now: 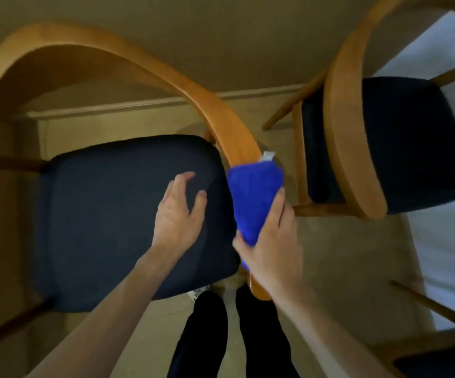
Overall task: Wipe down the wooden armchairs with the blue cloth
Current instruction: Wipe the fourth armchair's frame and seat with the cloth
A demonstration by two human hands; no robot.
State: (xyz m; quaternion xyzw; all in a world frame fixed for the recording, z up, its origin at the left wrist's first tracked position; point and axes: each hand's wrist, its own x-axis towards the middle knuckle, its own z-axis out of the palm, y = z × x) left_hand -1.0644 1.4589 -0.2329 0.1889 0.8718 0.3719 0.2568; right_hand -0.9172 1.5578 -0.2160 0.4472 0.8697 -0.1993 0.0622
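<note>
I am over the near armchair [128, 214], the biggest thing in view, its dark seat filling the left and its curved wooden rail [221, 115] arching from the far left round to my right side. A second armchair [357, 148] stands just beside it on the right. At the lower right corner I can make out part of a third dark seat with wooden bars, so I count three chairs at most, and cannot be sure of the third.

My reading is that the right armrest of the near chair is being wiped. My right hand [272, 241] is wrapped round the blue cloth [253, 197], thumb on one side and fingers on the other, pressing it onto the rail near its front end. My left hand [177, 214] hangs over the seat with fingers spread and loosely bent, holding nothing.

Next, I judge, the cloth should slide along the rail up towards the back curve, keeping contact. There is one cloth, with two hands at work.
</note>
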